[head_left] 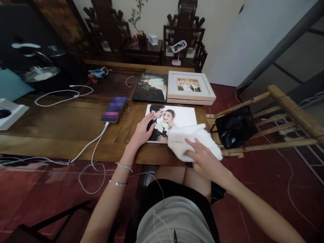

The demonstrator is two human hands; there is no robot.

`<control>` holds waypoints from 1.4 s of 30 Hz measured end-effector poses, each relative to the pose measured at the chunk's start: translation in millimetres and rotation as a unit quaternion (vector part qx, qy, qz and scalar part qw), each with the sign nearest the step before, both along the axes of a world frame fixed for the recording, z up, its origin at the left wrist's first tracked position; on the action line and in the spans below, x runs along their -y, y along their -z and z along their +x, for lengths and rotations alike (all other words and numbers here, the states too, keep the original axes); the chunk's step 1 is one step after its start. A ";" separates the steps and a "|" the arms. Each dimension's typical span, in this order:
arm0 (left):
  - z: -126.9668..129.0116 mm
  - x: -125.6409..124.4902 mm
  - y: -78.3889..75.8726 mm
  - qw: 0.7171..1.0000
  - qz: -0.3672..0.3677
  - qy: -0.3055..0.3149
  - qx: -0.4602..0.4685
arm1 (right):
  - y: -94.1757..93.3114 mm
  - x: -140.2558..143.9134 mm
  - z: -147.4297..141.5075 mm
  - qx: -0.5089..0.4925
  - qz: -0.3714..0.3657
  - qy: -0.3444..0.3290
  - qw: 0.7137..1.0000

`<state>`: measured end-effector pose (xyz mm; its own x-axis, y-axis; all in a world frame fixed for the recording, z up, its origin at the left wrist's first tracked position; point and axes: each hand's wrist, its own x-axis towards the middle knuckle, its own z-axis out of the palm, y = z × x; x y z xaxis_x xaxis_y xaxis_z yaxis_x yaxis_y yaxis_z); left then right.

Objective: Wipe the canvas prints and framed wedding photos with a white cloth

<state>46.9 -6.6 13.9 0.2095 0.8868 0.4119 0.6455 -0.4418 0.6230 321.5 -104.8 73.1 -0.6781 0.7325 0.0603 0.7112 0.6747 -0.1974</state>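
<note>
Grasped in the right hand (205, 158), one cloth (188, 140) is pressed on the print (181, 116) at the table's (63, 125) near edge; the left hand (141, 131) lies flat on it. Three pictures are counted.

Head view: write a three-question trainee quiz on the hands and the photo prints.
1. True or false: the right hand rests on a white cloth.
2. What does the left hand press on: A) the phone, B) the nearest photo print, C) the black bag?
3. How many photo pieces lie on the wooden table?

Key: 1 true. 2 B. 3 three: the nearest print, a dark print, a white framed photo.
</note>
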 end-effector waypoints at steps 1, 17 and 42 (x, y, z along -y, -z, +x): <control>-0.1 0.2 -0.4 1.000 -0.001 -0.001 -0.002 | -0.6 -2.6 -1.4 -0.003 -0.003 0.003 1.000; -1.2 -0.5 1.7 1.000 0.001 0.006 -0.001 | -2.0 -140.6 -33.4 -0.011 0.050 0.092 0.994; -1.6 -1.4 3.1 1.000 0.002 0.008 -0.002 | -23.1 -133.8 -40.2 -0.008 -0.003 0.073 0.997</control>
<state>45.3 -5.2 10.7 0.2250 0.8816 0.4149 0.6401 -0.4548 0.6192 281.3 29.0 96.2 -0.5636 0.8234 0.0655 0.7980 0.5633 -0.2143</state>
